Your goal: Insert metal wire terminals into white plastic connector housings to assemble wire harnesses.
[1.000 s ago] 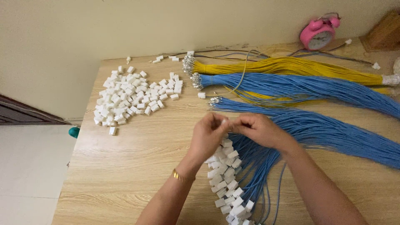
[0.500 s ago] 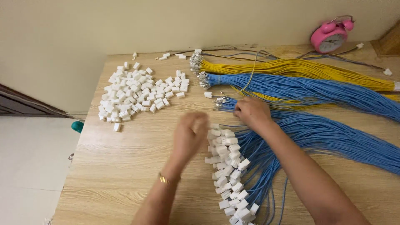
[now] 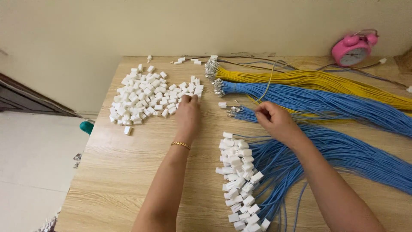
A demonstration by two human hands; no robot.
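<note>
Fingertips of the left hand [image 3: 188, 115] press down at the near edge of the pile of loose white connectors [image 3: 150, 98], pinching at one small housing there; whether it is actually gripped I cannot tell, the fingers hide it. A gold bracelet [image 3: 180, 145] sits on that wrist. Right hand [image 3: 274, 120] is curled, thumb and forefinger closed on the tips of the middle blue wire bundle [image 3: 343, 148], just at its bare metal terminals [image 3: 235, 111]. One stray white connector [image 3: 222, 104] lies between the two hands, touching neither. Below the right hand, close to the forearm, lies a heap of blue wires already capped with white connectors [image 3: 240, 180], their leads running under the right arm. Beyond the right hand, farther up the table, a second blue bundle [image 3: 309, 96] and then a yellow wire bundle [image 3: 309, 78] lie side by side, terminals pointing toward the loose pile. A few thin brown and grey wires trail along the far edge. A pink alarm clock [image 3: 354, 47] stands at the far right corner, well apart from both hands. Everything rests on a light wooden table [image 3: 116, 172]; a teal object [image 3: 86, 126] peeks out past its left edge, beside the floor.
</note>
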